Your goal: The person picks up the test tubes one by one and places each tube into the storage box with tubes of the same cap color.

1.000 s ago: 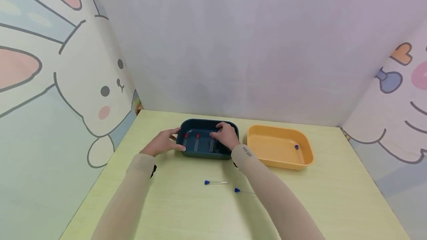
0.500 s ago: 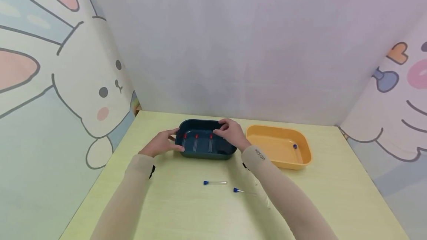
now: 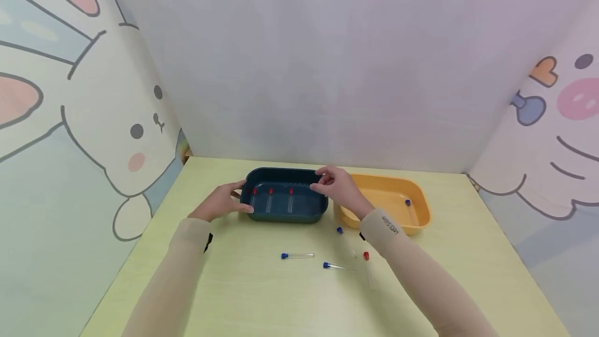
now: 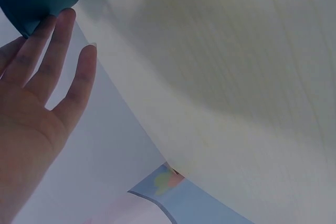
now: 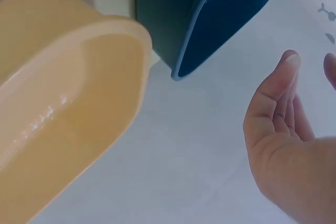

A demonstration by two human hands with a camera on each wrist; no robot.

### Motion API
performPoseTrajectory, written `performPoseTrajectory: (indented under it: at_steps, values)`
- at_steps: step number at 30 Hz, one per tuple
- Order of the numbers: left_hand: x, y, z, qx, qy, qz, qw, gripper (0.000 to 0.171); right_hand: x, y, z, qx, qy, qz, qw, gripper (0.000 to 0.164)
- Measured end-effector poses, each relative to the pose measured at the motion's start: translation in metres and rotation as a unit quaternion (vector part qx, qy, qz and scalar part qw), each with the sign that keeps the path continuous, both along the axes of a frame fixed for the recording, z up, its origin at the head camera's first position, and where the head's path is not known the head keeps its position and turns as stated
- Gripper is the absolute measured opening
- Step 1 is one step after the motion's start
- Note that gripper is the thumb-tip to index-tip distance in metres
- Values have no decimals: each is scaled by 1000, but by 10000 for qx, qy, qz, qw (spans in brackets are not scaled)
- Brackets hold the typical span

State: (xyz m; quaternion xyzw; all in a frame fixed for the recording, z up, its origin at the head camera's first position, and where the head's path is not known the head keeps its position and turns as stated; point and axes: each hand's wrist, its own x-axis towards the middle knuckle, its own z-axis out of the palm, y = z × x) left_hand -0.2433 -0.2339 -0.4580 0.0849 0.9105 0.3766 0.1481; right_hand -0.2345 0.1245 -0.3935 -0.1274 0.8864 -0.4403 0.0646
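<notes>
In the head view, my left hand (image 3: 220,202) spans the left end of a dark blue-green bin (image 3: 285,218), thumb at its front corner. The left wrist view shows that hand's fingers (image 4: 44,51), fairly straight, touching the bin's outer wall. Inside the bin lie three clear tubes with red caps (image 3: 291,191), side by side. My right hand (image 3: 340,189) hovers over the bin's right end, fingers loosely bent, holding nothing. From the right wrist, the hand (image 5: 283,140) appears apart from both bins.
A yellow bin (image 3: 393,229) stands to the right, holding a blue-capped tube (image 3: 409,209). On the table in front lie blue-capped tubes (image 3: 298,256) and a red-capped tube (image 3: 367,257), the latter near my right sleeve. A curtain-like wall (image 3: 318,66) rises behind.
My right hand has let go of a red-capped tube in the dark bin, then risen and moved right. The left hand keeps its place at the bin.
</notes>
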Motion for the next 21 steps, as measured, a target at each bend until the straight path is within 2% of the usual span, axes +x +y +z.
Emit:
performPoseTrajectory:
  at_steps: [14, 21]
  values:
    - [-2, -2, 0, -33, 13, -71, 10000, 102, 38, 47, -3, 27, 62, 414, 9991, 40]
    - [0, -2, 1, -43, -25, -69, 10000, 101, 60, 72, -11, -7, -18, 860, 9963, 39]
